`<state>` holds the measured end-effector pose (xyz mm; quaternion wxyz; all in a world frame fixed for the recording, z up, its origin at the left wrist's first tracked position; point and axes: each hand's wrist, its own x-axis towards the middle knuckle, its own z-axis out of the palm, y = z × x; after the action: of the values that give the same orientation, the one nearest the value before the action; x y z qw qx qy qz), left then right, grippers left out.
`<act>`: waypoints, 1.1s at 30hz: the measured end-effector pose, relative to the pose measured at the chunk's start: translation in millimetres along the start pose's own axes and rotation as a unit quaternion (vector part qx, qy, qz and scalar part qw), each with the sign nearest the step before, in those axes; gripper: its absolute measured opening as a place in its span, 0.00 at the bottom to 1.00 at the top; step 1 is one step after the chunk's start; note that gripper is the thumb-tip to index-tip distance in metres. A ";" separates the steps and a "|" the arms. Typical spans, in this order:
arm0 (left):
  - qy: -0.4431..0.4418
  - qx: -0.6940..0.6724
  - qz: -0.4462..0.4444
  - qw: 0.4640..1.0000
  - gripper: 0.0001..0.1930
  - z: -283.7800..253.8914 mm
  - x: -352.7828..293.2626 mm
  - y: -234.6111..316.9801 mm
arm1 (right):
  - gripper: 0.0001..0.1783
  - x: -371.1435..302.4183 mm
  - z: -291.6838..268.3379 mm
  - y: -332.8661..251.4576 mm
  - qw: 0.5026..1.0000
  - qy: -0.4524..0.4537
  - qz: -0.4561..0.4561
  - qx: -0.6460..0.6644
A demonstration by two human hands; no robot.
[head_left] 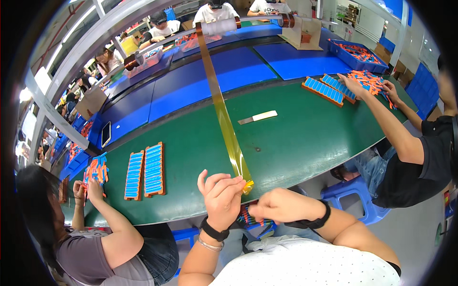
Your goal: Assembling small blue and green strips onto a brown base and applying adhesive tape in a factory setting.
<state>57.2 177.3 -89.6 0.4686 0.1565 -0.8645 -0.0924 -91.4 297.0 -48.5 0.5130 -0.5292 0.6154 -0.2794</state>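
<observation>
A long strip of amber translucent tape (222, 112) runs down from a roll (199, 29) on the overhead bar to the table's near edge. My left hand (222, 198) is at its lower end, thumb side toward the tape, with the fingers bent and pressed against the crumpled end. My right hand (281, 206) is just right of it, apart from the tape, with its fingers curled in. What those fingers hold, if anything, is hidden. Beyond my hands, a flat blade with a pale wrapped handle (263, 116) lies on the green table (286, 138).
Orange racks with blue strips lie at left (154, 169) and right (323, 90). Co-workers' hands handle orange and blue pieces (365, 81) on both sides. A blue bin (358, 55), a wooden stand (301, 35) and a phone (106, 134) are farther off. Below sits a blue stool (350, 195).
</observation>
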 end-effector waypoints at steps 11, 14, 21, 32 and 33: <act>-0.139 -0.058 0.011 0.988 0.10 5.0 -34.1 -2.0 | 0.16 110.2 -145.6 27.1 0.803 0.337 -0.149 -0.469; -0.088 -0.071 -0.029 0.993 0.12 8.2 -40.4 -0.9 | 0.18 137.0 -172.8 30.6 0.826 0.259 -0.084 -0.494; -0.057 -0.076 -0.061 0.994 0.10 11.8 -38.9 -2.5 | 0.11 131.1 -176.7 39.0 0.826 0.182 -0.071 -0.529; -0.108 -0.036 -0.032 0.993 0.11 0.5 -40.9 1.0 | 0.10 42.7 -101.0 18.9 0.868 0.173 -0.244 -0.397; -0.110 -0.035 -0.036 0.993 0.11 1.3 -41.1 2.0 | 0.09 39.4 -93.5 20.3 0.863 0.168 -0.256 -0.401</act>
<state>76.8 193.8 -121.8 0.3727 0.1594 -0.9007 -0.1561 -182.1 247.2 -50.0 0.0553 -0.7732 0.5940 -0.2150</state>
